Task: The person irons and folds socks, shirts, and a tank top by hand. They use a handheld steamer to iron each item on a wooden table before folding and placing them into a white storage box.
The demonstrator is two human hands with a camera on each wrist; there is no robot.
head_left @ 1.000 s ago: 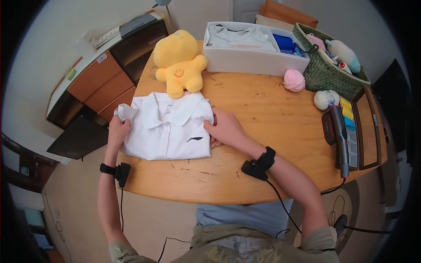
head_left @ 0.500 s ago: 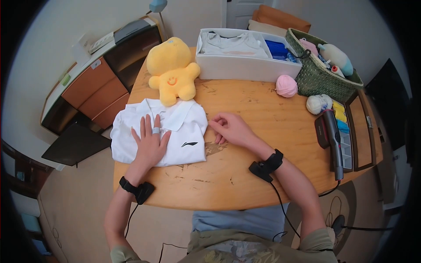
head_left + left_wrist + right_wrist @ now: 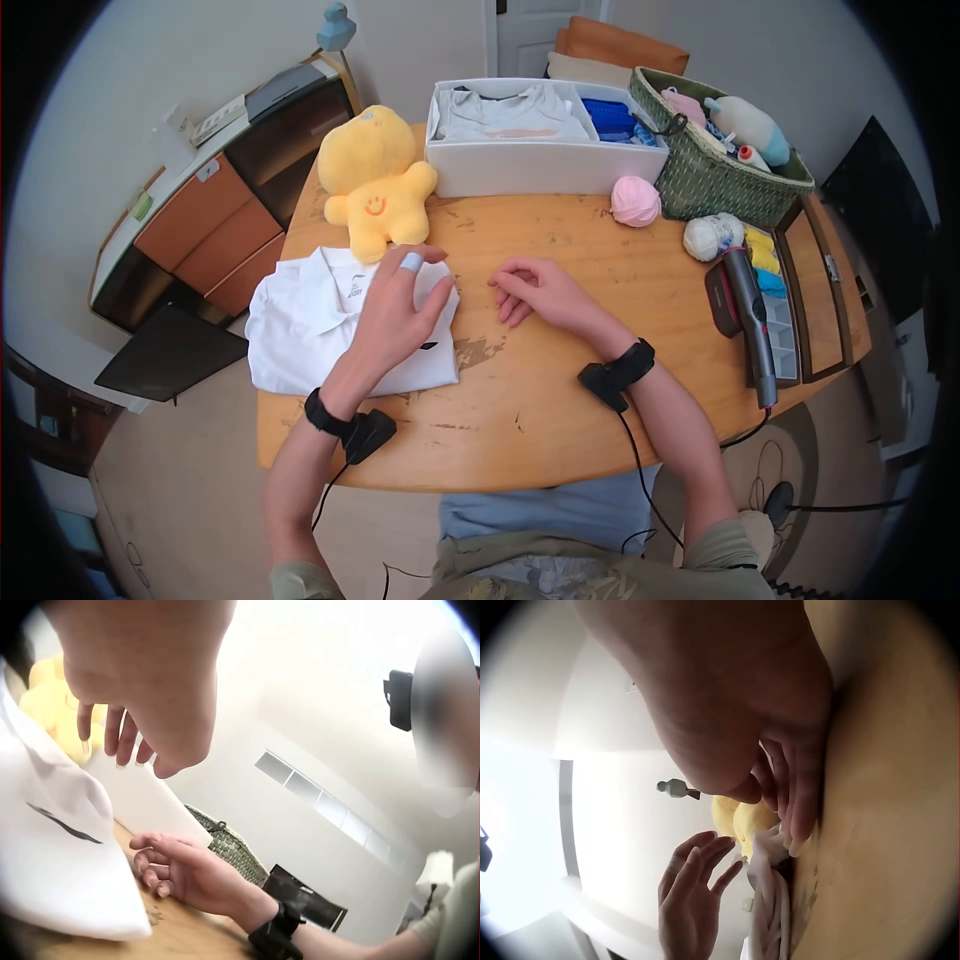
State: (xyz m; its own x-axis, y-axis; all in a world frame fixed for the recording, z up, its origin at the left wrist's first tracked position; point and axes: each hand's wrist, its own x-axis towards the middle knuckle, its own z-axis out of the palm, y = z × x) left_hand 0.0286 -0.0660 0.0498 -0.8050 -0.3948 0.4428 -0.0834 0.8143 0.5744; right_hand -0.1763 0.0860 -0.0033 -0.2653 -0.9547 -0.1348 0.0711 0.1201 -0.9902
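A folded white shirt (image 3: 300, 320) with a collar and a small black logo lies flat at the table's left. Over its right part hovers my left hand (image 3: 395, 315), fingers loosely bent and holding nothing; the left wrist view shows a gap between this hand (image 3: 150, 682) and the shirt (image 3: 52, 847). To the shirt's right, my right hand (image 3: 545, 293) rests at the tabletop with loosely curled, empty fingers. A yellow plush toy (image 3: 375, 180) lies just behind the shirt, near my left fingertips.
Along the back stand a white box (image 3: 530, 168) holding folded clothes and a green woven basket (image 3: 720, 185). A pink yarn ball (image 3: 635, 201), a white yarn ball (image 3: 713, 237), a grey styling tool (image 3: 752, 320) and a compartment case (image 3: 785, 345) are at the right.
My left hand has let go of the shirt's left edge, passed over its middle and lifted toward the right. My right hand has released the shirt's right edge and moved slightly right.
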